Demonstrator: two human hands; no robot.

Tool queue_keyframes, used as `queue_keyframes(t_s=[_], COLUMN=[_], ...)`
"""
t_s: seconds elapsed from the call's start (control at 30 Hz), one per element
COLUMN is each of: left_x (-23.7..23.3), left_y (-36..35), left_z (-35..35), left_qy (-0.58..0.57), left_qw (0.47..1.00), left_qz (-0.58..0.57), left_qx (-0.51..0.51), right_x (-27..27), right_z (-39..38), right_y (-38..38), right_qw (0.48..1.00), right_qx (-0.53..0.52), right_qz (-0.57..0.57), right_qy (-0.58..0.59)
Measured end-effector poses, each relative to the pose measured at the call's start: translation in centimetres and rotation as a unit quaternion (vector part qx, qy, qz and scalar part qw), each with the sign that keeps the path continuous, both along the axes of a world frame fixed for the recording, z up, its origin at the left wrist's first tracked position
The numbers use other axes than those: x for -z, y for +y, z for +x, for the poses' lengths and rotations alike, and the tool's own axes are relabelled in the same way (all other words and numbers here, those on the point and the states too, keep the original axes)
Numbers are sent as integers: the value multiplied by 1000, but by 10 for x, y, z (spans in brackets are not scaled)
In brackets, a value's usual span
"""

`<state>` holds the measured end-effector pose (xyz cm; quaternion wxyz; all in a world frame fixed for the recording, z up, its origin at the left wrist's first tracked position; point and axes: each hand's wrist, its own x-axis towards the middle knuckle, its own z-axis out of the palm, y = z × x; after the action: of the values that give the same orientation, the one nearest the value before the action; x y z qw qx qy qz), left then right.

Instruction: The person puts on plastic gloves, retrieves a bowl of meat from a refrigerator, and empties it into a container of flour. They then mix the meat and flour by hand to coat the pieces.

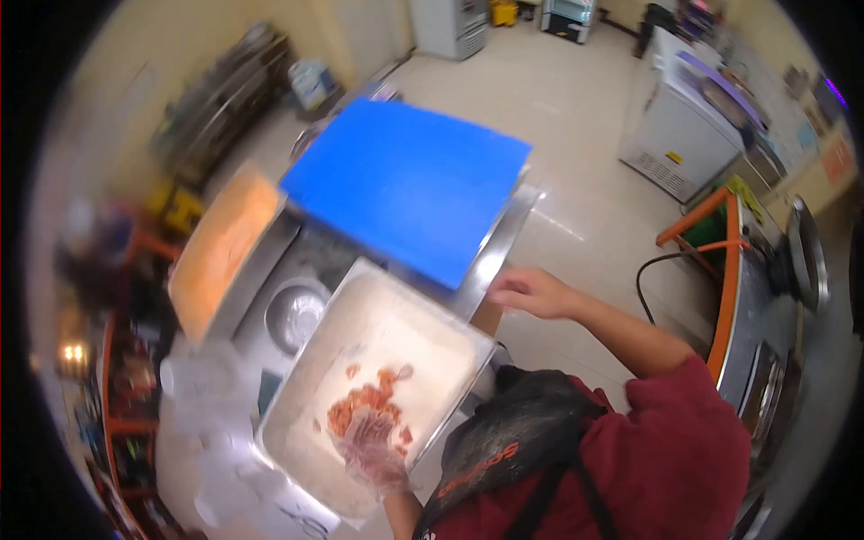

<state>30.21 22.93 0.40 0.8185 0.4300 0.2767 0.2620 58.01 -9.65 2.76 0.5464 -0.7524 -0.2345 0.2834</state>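
Head view, blurred: left hand (373,453) on orange pieces (353,409), right hand (529,292) beyond; grips unclear.

Commercial kitchen: steel sink (297,315), cutting boards (405,184), chest freezer (684,135).

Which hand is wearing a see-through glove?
The left hand, down in the white tray on the orange food bits. The right hand is bare, out beside the blue board.
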Motion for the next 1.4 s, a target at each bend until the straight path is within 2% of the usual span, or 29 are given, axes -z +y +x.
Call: queue_keyframes(t_s=[0.03,0.07,0.1,0.13,0.17,0.2,0.23,0.3,0.33,0.37,0.47,0.5,0.6,0.7,0.8,0.83,0.9,1.0,1.1,1.17,1.27,1.37,1.4], left_x=[-6,-11,-16,-21,-25,-31,-57,-65,-64,-73,-101,-85,-33,32,100,126,175,228,259,272,284,309,309], left_y=[-3,-12,-21,-31,-41,-58,-99,-147,-174,-210,-325,-366,-454,-507,-512,-505,-493,-505,-547,-585,-652,-735,-779], left_z=[12,26,39,53,68,83,103,144,165,184,245,264,336,375,393,393,394,430,507,575,692,839,897], left_qy=[-20,-42,-64,-88,-131,-173,-93,-101,-109,-147,-73,-124,9,95,231,281,379,497,556,560,511,344,274], left_qw=[999,997,992,985,974,960,972,965,962,947,944,912,887,864,803,783,737,663,607,598,644,770,792], left_qz=[10,37,64,89,74,56,137,162,172,180,140,186,185,212,303,307,304,284,274,269,236,109,86], left_qx=[25,58,89,120,168,214,165,178,183,221,289,344,423,447,457,462,470,482,498,507,518,526,539], right_x=[20,65,105,187,195,221,251,282,294,308,334,345,367,399,382,385,353,305,262,259,227,217,220], right_z=[-22,-41,-68,-105,-148,-180,-218,-319,-352,-369,-390,-387,-342,-253,-165,-139,-68,43,136,191,271,341,363], right_y=[-52,-110,-166,-235,-275,-324,-373,-422,-442,-455,-496,-517,-557,-608,-647,-660,-688,-729,-775,-815,-869,-942,-972], right_qw=[994,974,930,863,791,717,688,640,627,626,641,657,711,783,842,848,855,825,829,829,818,800,797], right_qx=[89,154,195,232,263,187,180,342,381,380,358,345,324,298,329,341,345,464,476,482,516,559,586], right_qz=[-60,-141,-287,-426,-552,-651,-614,-572,-541,-515,-440,-415,-351,-336,-379,-390,-377,-242,-234,-225,-199,-177,-116], right_qy=[-13,-87,-119,-140,-14,164,343,383,411,445,517,527,517,432,197,113,90,212,179,172,159,127,89])
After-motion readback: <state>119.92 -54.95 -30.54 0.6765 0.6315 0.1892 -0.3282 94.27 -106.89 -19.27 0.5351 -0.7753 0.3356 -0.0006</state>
